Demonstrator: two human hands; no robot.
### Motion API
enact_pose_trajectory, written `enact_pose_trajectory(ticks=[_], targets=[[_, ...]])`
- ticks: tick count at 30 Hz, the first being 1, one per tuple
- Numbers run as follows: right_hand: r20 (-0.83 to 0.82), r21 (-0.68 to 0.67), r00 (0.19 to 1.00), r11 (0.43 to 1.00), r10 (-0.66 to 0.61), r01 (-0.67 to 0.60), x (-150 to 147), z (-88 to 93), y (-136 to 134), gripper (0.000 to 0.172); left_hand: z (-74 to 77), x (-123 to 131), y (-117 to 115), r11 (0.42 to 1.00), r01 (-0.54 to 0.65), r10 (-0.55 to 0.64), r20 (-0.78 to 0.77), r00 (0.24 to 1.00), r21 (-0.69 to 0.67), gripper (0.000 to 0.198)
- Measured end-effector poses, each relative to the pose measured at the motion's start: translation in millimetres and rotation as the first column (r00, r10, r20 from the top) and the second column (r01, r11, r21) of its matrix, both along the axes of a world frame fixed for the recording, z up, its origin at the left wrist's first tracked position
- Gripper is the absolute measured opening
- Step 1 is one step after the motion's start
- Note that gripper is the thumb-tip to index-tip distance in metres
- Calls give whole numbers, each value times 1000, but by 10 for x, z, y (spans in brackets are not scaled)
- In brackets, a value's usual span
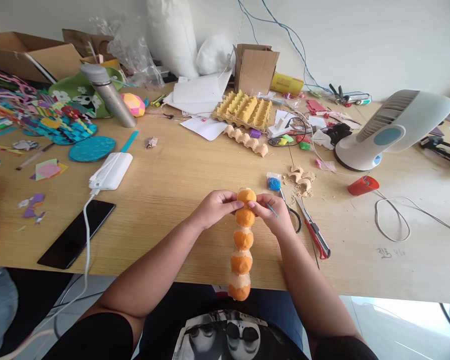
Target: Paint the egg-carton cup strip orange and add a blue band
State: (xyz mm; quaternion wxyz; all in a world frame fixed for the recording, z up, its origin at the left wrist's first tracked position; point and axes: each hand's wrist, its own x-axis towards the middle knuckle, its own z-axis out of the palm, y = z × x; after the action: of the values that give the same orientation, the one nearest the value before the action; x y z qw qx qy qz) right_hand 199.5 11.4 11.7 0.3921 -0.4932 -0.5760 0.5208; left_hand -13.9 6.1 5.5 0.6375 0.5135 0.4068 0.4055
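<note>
Between my two hands is a strip cut from an egg carton [243,240], its several cups capped in orange, clay-like material with tan cardboard showing between them. It points toward my body, the near end hanging past the table edge. My left hand [223,206] pinches the far end from the left, thumb on the orange. From the right, my right hand [272,210] grips the same end, thumb pressed near the first gap. A thin teal stick [272,210] pokes out of my right hand. Scissors [295,217] lie beside that hand, partly hidden, with a blue clay packet [273,182] just beyond.
A red utility knife [317,235] and carton scraps [302,177] lie to the right, near a red cup [363,185] and a white fan [393,130]. On the left are a phone [77,235], a power bank [112,170] and a metal bottle [110,95]. Yellow egg trays [243,110] sit behind.
</note>
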Motion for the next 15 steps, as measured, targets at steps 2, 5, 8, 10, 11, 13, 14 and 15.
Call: enact_pose_trajectory(ticks=[2,5,8,10,11,13,14,15], targets=[[-58,-5,998,1000,26,-26,8,-8,1,63,-30,-1,16,1000,-10,10,14,1000,-11,48],[-139,-32,989,998,46,-51,12,-22,6,67,-68,-8,31,999,3,-1,54,999,-33,47],[-149,-44,989,999,4,-10,-4,-31,5,65,-74,-25,31,999,40,-37,89,995,-35,46],[-125,-23,992,999,-33,30,-22,-36,0,63,-66,-38,29,997,79,-76,93,993,-26,49],[-104,-6,993,999,-47,47,-32,-39,-3,64,-62,-45,29,995,100,-98,83,992,-19,52],[-50,39,997,997,-62,64,-49,-49,-10,64,-55,-57,31,996,89,-89,24,996,3,53],[-25,61,998,996,-64,65,-58,-55,-13,64,-51,-61,31,997,72,-71,-24,997,15,52],[-5,79,998,995,-62,62,-65,-61,-16,64,-44,-65,31,998,49,-47,-81,996,29,50]])
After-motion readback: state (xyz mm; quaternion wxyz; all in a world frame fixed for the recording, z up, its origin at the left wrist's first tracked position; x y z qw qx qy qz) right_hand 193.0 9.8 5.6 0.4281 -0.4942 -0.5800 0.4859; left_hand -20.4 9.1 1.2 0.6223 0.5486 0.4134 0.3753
